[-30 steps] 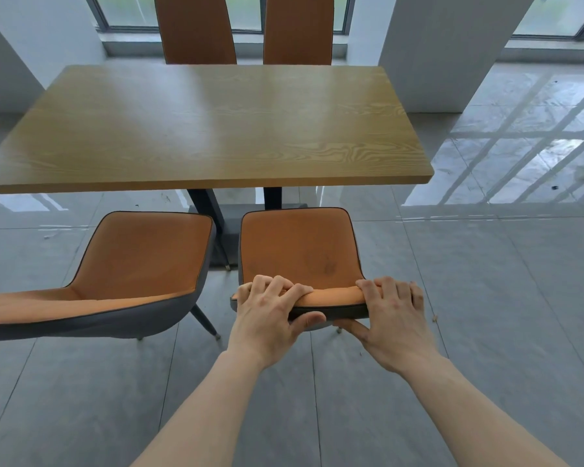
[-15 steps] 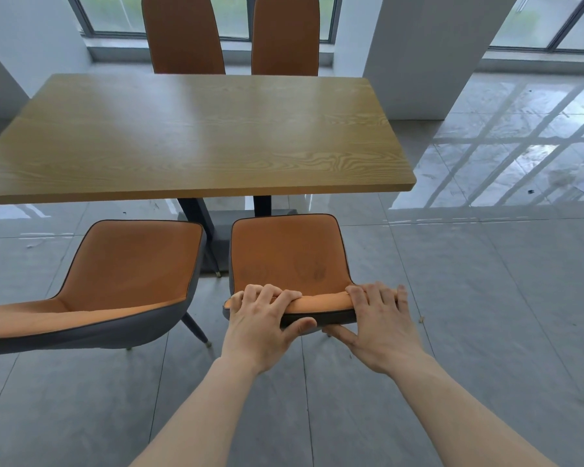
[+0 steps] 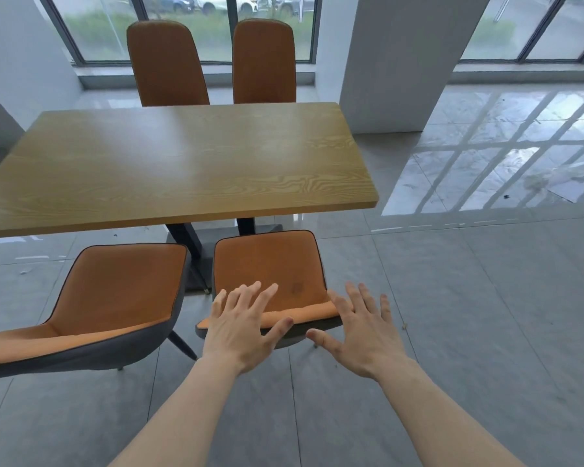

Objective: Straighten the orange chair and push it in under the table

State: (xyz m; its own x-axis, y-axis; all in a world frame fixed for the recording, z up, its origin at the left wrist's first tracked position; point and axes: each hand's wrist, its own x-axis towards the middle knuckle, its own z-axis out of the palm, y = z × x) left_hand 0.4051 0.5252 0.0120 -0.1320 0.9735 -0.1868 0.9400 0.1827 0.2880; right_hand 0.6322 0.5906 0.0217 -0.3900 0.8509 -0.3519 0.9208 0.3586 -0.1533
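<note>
The orange chair (image 3: 267, 264) with a grey shell stands square to the wooden table (image 3: 182, 170), its seat front close to the table's near edge and in front of the black table base. My left hand (image 3: 241, 326) hovers over the top of the chair's backrest, fingers spread, holding nothing. My right hand (image 3: 359, 332) is just right of the backrest top, also spread and off the chair.
A second orange chair (image 3: 115, 291) stands to the left, angled slightly and pulled out. Two more orange chairs (image 3: 169, 65) stand at the table's far side. A white pillar (image 3: 408, 62) rises at the back right. Open grey tiled floor lies to the right.
Both hands have let go of the backrest top and opened their fingers. The view has pulled back and tilted up, showing more of the far chairs and window.
</note>
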